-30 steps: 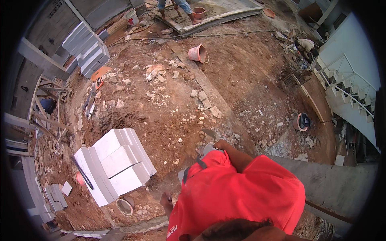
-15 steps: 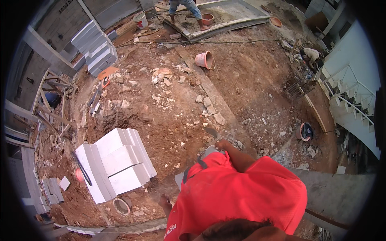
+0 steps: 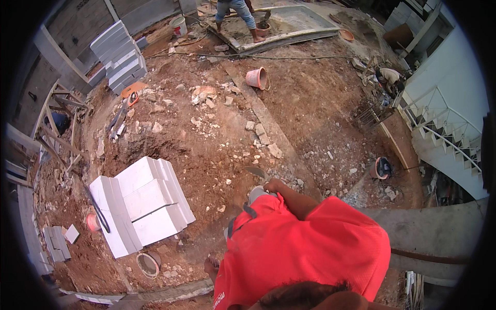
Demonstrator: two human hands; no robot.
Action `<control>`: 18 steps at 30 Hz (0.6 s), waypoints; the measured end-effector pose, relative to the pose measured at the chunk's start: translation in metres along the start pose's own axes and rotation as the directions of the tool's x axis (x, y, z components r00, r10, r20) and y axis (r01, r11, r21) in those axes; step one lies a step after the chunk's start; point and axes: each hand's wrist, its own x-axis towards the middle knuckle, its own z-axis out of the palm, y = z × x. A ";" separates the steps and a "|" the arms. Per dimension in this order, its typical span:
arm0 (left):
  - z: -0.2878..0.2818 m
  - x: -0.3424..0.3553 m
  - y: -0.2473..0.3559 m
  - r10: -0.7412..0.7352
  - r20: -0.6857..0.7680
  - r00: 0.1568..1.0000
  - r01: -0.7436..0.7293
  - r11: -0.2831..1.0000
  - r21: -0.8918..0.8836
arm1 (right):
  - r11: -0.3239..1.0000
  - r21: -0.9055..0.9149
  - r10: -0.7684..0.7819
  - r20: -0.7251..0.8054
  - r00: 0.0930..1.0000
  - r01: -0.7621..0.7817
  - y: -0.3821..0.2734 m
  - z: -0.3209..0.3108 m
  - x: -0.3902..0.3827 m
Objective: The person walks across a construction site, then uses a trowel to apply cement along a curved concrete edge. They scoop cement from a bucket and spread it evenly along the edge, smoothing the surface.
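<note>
My right hand [image 3: 272, 186] is closed round the handle of a trowel [image 3: 256, 171]. Its thin, dark blade points left, over the rubble-strewn red soil. My left hand [image 3: 211, 262] shows only in part beside my red shirt, and its fingers are too dark and small to read. Closest to it stands a round bucket [image 3: 149, 265] with grey contents. Just beyond that bucket is a stack of white blocks [image 3: 147, 191], with a dark curved strip [image 3: 99, 209] lying against its left side.
A bucket [image 3: 257, 78] lies tipped on the soil ahead, beside a long flat strip [image 3: 268, 116]. Another bucket [image 3: 381, 168] stands at right. More white blocks [image 3: 124, 57] rise at far left. A co-worker [image 3: 235, 13] stands by a framed trough [image 3: 289, 44]; another person [image 3: 390, 80] bends near the stairs.
My view has shifted slightly, so the surroundings sit further left. The trowel stays in my right hand. A dark tool now shows above the far co-worker's bucket.
</note>
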 end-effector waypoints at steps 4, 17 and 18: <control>-0.033 -0.005 -0.007 -0.055 -0.003 0.998 0.054 0.990 -0.131 | 0.959 0.153 0.240 -0.004 0.971 -0.237 -0.013 0.018 -0.007; -0.065 -0.048 -0.016 -0.097 -0.210 0.973 0.031 0.955 -0.294 | 0.979 0.155 0.145 -0.054 0.988 -0.135 -0.047 0.027 -0.047; -0.063 -0.048 -0.025 -0.101 -0.207 0.973 0.034 0.952 -0.306 | 0.980 0.156 0.129 -0.053 0.990 -0.120 -0.052 0.024 -0.055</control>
